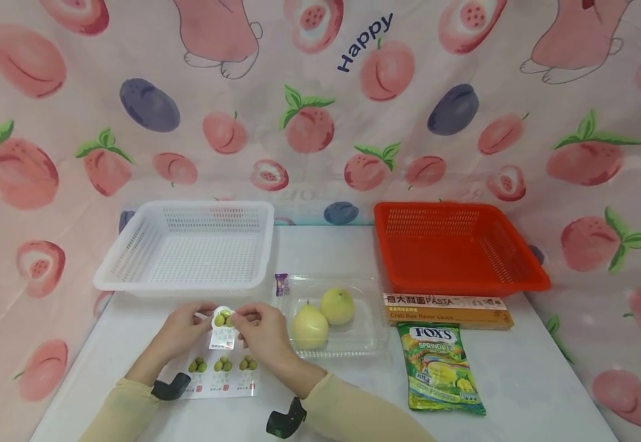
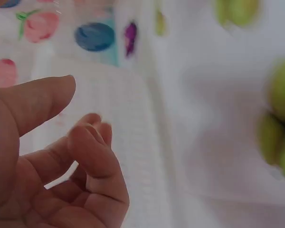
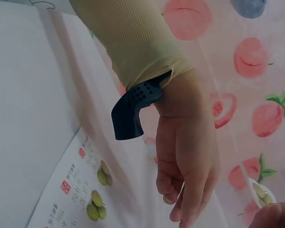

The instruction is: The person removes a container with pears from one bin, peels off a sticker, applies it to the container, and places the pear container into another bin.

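The person has a small white pear label [image 1: 223, 339] pinched by its right edge in the thumb and fingertips of the right hand [image 1: 265, 337], its rounded, fruit-printed end toward the white basket [image 1: 243, 283]. The left hand [image 1: 179, 333] comes up close on the label's other side; from the wrist view its thumb stands well apart from loosely bent fingers, and I see nothing in its grasp. Whether a fingertip brushes the label's edge, I can't tell from here. The label is held over the label sheet [image 1: 223, 379], which lies on the white counter [image 1: 519, 380] with a row of three more pear pictures showing below the hands

To the right of the right hand sits a clear plastic container [image 1: 359, 337] with two pale yellow fruits [image 1: 309, 328] in it, one nearer the person than the other. A little purple wrapper [image 1: 280, 284] lies at the container's far left corner. Farther right, a long pasta box [image 1: 447, 314] lies along the near side of the red basket [image 1: 436, 261], and a green Fox's bag [image 1: 441, 371] lies flat just in front of that box. Behind it all hangs a pink, fruit-printed curtain [image 1: 304, 67]
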Available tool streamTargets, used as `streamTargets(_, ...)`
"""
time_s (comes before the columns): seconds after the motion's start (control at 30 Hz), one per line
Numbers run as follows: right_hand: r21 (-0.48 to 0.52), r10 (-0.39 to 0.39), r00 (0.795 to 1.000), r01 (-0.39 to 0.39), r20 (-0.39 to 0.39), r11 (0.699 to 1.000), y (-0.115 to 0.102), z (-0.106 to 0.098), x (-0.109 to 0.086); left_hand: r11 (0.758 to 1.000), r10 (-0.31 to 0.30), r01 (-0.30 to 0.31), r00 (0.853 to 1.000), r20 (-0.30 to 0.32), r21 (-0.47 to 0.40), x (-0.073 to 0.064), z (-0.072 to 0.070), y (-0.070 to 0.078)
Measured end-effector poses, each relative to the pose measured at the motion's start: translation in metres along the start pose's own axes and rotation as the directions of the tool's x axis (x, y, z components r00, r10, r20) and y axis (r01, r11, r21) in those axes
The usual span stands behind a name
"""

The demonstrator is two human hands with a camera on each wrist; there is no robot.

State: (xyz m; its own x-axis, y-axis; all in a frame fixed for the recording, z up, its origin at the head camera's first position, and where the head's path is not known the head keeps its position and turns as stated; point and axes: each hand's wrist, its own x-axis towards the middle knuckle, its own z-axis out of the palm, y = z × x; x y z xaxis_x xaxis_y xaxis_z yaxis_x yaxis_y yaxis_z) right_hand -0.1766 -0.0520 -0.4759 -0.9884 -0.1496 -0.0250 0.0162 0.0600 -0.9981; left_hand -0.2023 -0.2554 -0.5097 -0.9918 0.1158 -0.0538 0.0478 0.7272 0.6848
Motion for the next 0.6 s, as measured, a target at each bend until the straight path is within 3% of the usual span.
streamTargets(0.2,0.018,0.046,0.999,-0.046,-0.012,0.999,-0.015,-0.044,0.000,0.980,0.118,-0.112,0.993,0.026,-0.164,-0.006,-0.005,0.047)
streamTargets(0.3,0.013,0.067,0.997,-0.067,-0.033,0.998,-0.022,-0.066,-0.001,0.931,0.199,-0.167,0.978,0.067,-0.325,-0.007,-0.003,0.071)
streamTargets(0.43,-0.019,0.076,0.995,-0.078,-0.059,0.997,-0.028,-0.095,0.000,0.855,0.273,-0.175,0.952,0.137,-0.488,-0.001,0.006,0.098)
streamTargets(0.5,-0.056,0.072,0.995,-0.076,-0.070,0.996,-0.030,-0.108,0.001,0.832,0.291,-0.170,0.944,0.156,-0.528,0.005,0.012,0.110)
streamTargets(0.6,-0.085,0.072,0.994,-0.079,-0.084,0.993,-0.032,-0.126,0.002,0.817,0.319,-0.185,0.934,0.161,-0.545,0.014,0.020,0.123)
